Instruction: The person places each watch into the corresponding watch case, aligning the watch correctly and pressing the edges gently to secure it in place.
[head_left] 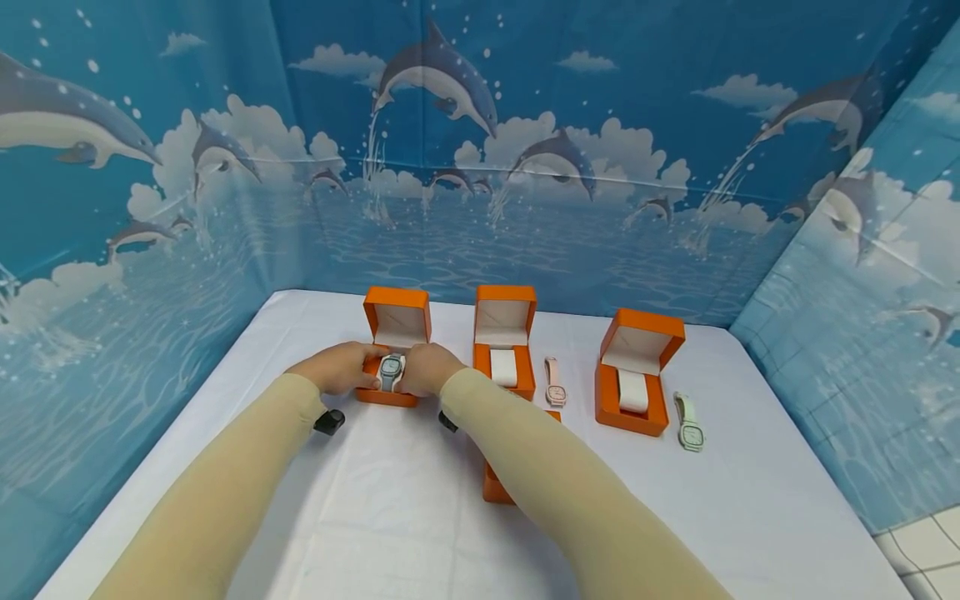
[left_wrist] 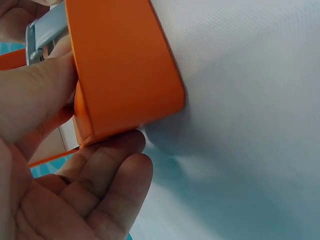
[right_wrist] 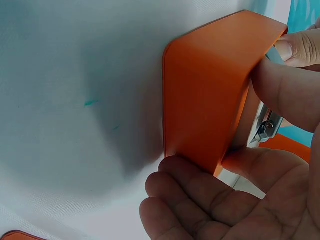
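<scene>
White tabletop [head_left: 390, 525], arms [head_left: 247, 467] outstretched, left hand [head_left: 341, 367] and right hand [head_left: 431, 369] together, pinching grey watch [head_left: 390, 372] inside orange box [head_left: 386, 399], four boxes [head_left: 632, 422] counted, one part-hidden, three watches [head_left: 692, 435]

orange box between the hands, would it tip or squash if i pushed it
The orange box would probably slide rather than tip, since it looks broad and low. Its straight walls and crisp edges suggest a stiff shell, unlikely to squash easily. The raised lid, standing open at the back, may wobble.
</scene>
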